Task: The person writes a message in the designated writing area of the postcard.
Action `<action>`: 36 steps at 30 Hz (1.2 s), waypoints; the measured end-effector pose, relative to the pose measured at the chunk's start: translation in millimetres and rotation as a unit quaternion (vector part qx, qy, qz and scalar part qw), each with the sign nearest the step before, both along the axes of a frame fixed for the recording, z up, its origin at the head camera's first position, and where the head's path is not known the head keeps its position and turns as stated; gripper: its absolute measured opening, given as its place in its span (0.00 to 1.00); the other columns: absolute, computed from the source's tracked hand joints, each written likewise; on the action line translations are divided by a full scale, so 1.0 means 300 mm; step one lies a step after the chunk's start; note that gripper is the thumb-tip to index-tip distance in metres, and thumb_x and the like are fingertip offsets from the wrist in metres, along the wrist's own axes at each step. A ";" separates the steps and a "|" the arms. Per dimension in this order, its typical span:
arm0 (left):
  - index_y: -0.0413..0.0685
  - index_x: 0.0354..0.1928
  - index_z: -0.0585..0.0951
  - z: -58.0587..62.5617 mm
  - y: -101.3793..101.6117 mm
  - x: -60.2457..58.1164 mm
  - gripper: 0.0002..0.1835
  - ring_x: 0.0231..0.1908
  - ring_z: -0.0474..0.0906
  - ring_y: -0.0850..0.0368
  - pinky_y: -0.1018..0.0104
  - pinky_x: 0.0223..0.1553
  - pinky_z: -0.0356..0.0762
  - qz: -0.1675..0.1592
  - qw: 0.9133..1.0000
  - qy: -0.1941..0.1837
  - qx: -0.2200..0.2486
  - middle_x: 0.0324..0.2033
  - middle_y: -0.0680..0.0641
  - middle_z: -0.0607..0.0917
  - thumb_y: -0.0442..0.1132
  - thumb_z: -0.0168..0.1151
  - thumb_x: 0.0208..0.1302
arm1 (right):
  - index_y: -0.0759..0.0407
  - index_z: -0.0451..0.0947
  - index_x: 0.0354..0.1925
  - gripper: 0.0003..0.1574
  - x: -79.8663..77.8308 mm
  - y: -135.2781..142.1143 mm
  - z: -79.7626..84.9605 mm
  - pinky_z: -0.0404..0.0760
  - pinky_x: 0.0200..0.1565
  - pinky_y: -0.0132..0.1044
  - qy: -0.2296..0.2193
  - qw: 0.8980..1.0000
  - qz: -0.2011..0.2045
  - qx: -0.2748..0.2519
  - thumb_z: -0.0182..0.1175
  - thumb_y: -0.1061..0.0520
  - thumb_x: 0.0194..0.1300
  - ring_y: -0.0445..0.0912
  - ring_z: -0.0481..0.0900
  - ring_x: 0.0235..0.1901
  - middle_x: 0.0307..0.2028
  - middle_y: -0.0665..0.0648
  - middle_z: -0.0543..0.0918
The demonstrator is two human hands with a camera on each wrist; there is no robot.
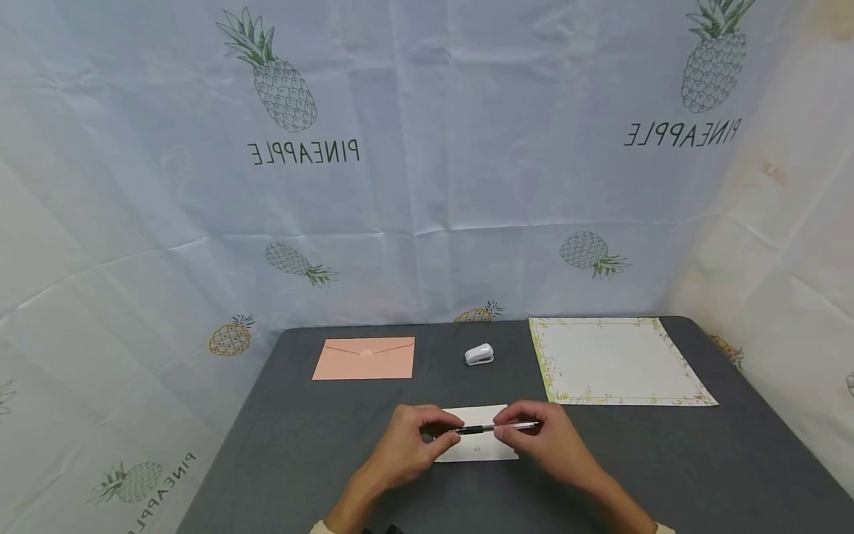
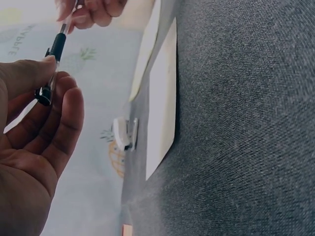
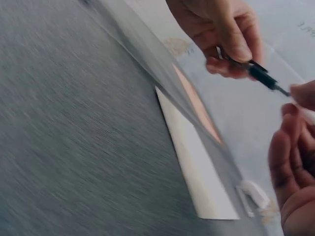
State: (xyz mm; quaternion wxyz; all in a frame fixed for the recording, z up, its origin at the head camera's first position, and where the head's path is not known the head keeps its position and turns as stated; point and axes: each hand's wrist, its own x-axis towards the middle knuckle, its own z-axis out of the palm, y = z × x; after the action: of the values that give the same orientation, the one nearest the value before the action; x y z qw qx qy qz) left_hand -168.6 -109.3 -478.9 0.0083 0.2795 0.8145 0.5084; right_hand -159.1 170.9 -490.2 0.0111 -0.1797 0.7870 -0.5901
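The left hand (image 1: 414, 440) pinches the dark end of a pen (image 1: 475, 429), the right hand (image 1: 548, 440) its clear barrel, above a small white paper (image 1: 472, 451); a mini stapler (image 1: 479, 355) lies beyond.

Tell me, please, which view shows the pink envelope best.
The head view: the whole pink envelope shows, flap side up. The right wrist view gives only a narrow, slanted strip; the left wrist view, perhaps a corner at the bottom edge.
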 end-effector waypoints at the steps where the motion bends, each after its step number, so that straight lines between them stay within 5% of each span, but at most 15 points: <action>1: 0.51 0.48 0.94 0.001 0.000 0.000 0.09 0.39 0.89 0.69 0.69 0.45 0.90 0.001 1.000 0.004 0.001 0.42 0.54 0.94 0.32 0.75 0.69 | 0.60 0.90 0.46 0.09 0.002 -0.004 -0.005 0.90 0.35 0.37 -0.019 1.000 -0.001 -0.020 0.75 0.59 0.70 0.42 0.89 0.32 0.39 0.53 0.91; 5: 0.51 0.48 0.93 0.003 -0.001 0.000 0.09 0.40 0.90 0.68 0.68 0.45 0.91 0.003 1.000 0.019 0.005 0.42 0.54 0.95 0.32 0.76 0.68 | 0.74 0.85 0.51 0.15 0.015 -0.024 -0.020 0.90 0.35 0.39 -0.077 0.992 0.001 -0.096 0.71 0.63 0.72 0.44 0.87 0.27 0.36 0.53 0.89; 10: 0.51 0.48 0.93 0.004 -0.003 0.001 0.09 0.40 0.90 0.68 0.69 0.45 0.90 0.006 1.000 0.020 0.002 0.42 0.54 0.95 0.32 0.76 0.68 | 0.78 0.80 0.55 0.20 0.023 -0.047 -0.035 0.87 0.36 0.37 -0.140 0.978 -0.011 -0.151 0.69 0.62 0.74 0.44 0.85 0.28 0.33 0.50 0.88; 21: 0.49 0.47 0.93 0.001 0.012 0.005 0.08 0.36 0.88 0.71 0.70 0.42 0.90 0.004 0.999 0.035 -0.001 0.40 0.54 0.95 0.32 0.77 0.68 | 0.57 0.81 0.48 0.03 0.034 -0.095 -0.056 0.87 0.37 0.34 -0.199 0.952 0.037 -0.228 0.63 0.59 0.80 0.42 0.85 0.31 0.34 0.52 0.86; 28: 0.51 0.45 0.93 -0.006 0.023 0.011 0.09 0.33 0.84 0.73 0.71 0.39 0.88 0.002 0.998 0.057 0.000 0.37 0.55 0.94 0.31 0.78 0.66 | 0.54 0.81 0.50 0.03 0.038 -0.109 -0.066 0.89 0.39 0.33 -0.235 0.932 0.065 -0.268 0.60 0.58 0.82 0.42 0.90 0.35 0.38 0.52 0.91; 36: 0.49 0.45 0.93 0.002 0.027 0.021 0.08 0.32 0.81 0.73 0.72 0.35 0.85 -0.002 0.997 0.072 0.003 0.36 0.51 0.94 0.32 0.78 0.66 | 0.53 0.79 0.47 0.03 0.037 -0.121 -0.074 0.88 0.39 0.32 -0.230 0.925 0.098 -0.287 0.59 0.61 0.83 0.39 0.88 0.35 0.37 0.50 0.89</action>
State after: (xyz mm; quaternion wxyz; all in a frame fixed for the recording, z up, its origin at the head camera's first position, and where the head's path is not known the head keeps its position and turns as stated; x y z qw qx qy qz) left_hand -162.4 -101.2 -478.2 -0.0499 0.3171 0.8109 0.4892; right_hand -147.9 134.7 -512.3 0.1979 -0.1106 0.5385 -0.8116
